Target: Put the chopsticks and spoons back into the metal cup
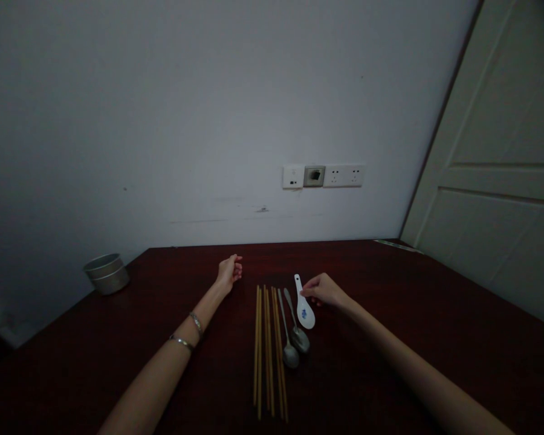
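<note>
My right hand (325,290) pinches the handle of a white soup spoon (306,315) with a blue mark in its bowl. Just left of it lie two metal spoons, one with a broad bowl (300,340) and another (291,356) slightly nearer to me. Several wooden chopsticks (268,353) are laid side by side, lengthwise, to the left of the spoons. Farther left, my left hand (229,273) rests above the table with its fingers curled in and nothing seen in them. Two bracelets (182,342) circle that forearm.
The dark red table (367,362) reaches back to a pale wall. A round metal container (107,275) stands at the table's left edge. Sockets and switches (324,176) are set in the wall, and a light-coloured door (503,181) rises on the right.
</note>
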Available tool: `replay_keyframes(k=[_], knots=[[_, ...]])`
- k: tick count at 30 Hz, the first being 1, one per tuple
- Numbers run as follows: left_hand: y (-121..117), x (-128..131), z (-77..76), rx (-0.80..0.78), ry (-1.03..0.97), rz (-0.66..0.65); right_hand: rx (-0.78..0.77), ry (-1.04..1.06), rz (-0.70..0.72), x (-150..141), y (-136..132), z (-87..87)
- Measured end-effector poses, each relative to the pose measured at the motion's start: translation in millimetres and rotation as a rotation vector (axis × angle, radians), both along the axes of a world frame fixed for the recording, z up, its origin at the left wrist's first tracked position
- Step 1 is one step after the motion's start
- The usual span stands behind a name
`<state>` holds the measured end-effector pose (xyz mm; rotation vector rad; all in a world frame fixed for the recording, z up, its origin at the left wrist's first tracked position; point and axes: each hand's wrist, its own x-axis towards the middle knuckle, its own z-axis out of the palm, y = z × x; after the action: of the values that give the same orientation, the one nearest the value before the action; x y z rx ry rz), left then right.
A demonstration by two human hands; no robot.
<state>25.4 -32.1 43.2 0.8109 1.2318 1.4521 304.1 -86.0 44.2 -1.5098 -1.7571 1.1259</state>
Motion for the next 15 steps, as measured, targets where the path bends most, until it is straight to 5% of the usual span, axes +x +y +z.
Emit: replay_keyframes(k=[15], knots=[[5.3, -15.2, -13.6, -0.034, 0.014, 0.040, -0.084, -0.096, 0.021, -1.1, -7.7, 5.1]])
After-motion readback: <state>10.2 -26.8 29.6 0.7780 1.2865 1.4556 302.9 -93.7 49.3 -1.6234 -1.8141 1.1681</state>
